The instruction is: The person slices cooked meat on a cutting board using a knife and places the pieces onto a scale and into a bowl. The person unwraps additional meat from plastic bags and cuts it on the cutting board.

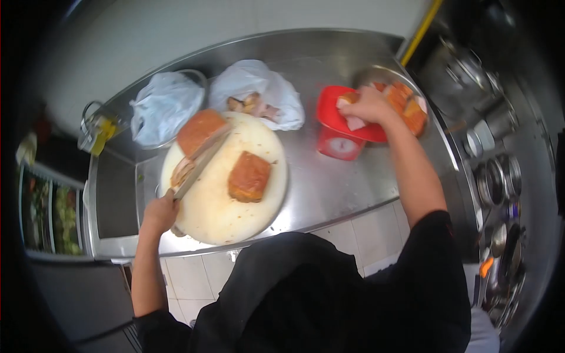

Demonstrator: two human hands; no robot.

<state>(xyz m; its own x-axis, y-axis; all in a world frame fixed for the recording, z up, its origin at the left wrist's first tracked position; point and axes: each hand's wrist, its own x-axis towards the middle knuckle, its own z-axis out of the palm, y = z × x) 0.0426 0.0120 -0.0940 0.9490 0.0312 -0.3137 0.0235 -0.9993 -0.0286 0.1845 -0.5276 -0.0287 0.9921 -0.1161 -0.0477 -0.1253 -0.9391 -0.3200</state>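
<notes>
My left hand point(160, 213) is wrapped round the handle of a large knife point(199, 166), its blade slanting up across the left side of a round white cutting board point(259, 222). Beside the blade lie a big block of browned, crisp-skinned meat point(200, 132) and some cut slices point(182, 172). A smaller browned block point(250, 176) rests on the board's right half. Over the red pan point(331, 110) of a kitchen scale point(339, 146), my right hand point(371, 106) grips a pale-edged piece of meat point(355, 122). Motion blurs those fingers slightly.
Right behind the scale, a metal bowl point(366, 75) holds several browned meat pieces point(414, 116). White plastic bags point(168, 106) lie at the back left, and another bag point(253, 73) has scraps on it. Pots and pans point(497, 182) crowd the right side. A steel counter point(312, 203) carries the board and scale.
</notes>
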